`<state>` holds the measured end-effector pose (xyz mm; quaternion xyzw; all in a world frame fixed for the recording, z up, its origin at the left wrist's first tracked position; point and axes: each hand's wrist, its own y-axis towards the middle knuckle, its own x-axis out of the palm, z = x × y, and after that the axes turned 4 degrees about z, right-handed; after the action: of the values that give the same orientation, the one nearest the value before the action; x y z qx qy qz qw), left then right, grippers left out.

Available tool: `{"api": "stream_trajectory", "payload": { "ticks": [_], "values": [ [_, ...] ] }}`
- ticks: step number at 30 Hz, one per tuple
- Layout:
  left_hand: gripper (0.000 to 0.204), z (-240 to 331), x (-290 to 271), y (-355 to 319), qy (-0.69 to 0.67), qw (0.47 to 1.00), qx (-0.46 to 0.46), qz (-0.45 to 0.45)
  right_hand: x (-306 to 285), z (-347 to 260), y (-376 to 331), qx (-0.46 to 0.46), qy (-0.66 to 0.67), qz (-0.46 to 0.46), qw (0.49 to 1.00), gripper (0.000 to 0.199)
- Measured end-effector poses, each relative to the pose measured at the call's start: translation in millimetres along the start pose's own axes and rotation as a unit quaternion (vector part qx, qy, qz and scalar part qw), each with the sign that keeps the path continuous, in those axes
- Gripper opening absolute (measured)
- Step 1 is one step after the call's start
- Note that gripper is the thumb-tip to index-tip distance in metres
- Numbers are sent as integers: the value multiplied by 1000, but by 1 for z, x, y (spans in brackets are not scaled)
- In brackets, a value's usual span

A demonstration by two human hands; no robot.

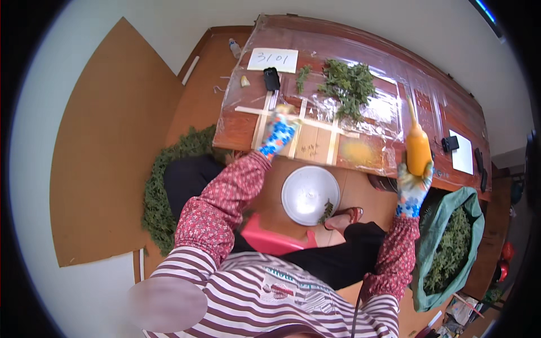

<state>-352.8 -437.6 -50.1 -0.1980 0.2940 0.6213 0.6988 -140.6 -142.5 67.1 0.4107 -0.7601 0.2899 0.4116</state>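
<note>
My right hand (pixel 415 179), in a blue-flowered glove, grips an orange squeeze bottle (pixel 417 152). The bottle stands upright in the picture, its long thin nozzle pointing to the far side of the table. Over the table's near left part reaches my left hand (pixel 281 128), gloved alike, beside a grid of pale strips (pixel 315 123). Its fingertips are blurred and yellowish, so what they hold, if anything, is unclear. Beyond the grid lies a heap of green sprigs (pixel 350 85), with a smaller sprig (pixel 303 78) to its left. A yellow smear (pixel 358 151) marks the near edge.
The wooden table (pixel 236 133) has a clear plastic cover. On it lie a black phone-like device (pixel 271 79), a white card (pixel 282 66), a white sheet (pixel 461 160) and a small black box (pixel 450 144). Below stand a metal basin (pixel 301 194), a pink stool (pixel 269 238) and a green sack (pixel 474 209) of foliage.
</note>
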Motion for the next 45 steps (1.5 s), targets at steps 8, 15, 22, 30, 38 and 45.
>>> {"api": "stream_trajectory", "payload": {
  "ticks": [8, 15, 22, 30, 38, 45],
  "values": [
    [96, -19, -11, 113, 297, 954, -23, 47, -15, -1, 20, -20, -64, 100, 993, 38],
    [71, -45, 12, 154, 329, 933, 71, 128, 2, 25, 2, 42, -32, 206, 977, 42],
    [66, 1, -3, 115, 80, 979, 165, 90, 1, 41, -6, 79, -34, 126, 988, 43],
    [63, 20, 46, 32, 53, 971, 226, -53, -45, 17, -3, -29, 7, 195, 980, 43],
    [73, 29, 69, 46, -123, 968, 190, -107, -24, 31, -13, -31, -18, 158, 987, 41],
    [72, 158, 214, 65, -168, 926, 130, -311, -33, -13, -21, -111, 31, 144, 983, 38]
  ]
}}
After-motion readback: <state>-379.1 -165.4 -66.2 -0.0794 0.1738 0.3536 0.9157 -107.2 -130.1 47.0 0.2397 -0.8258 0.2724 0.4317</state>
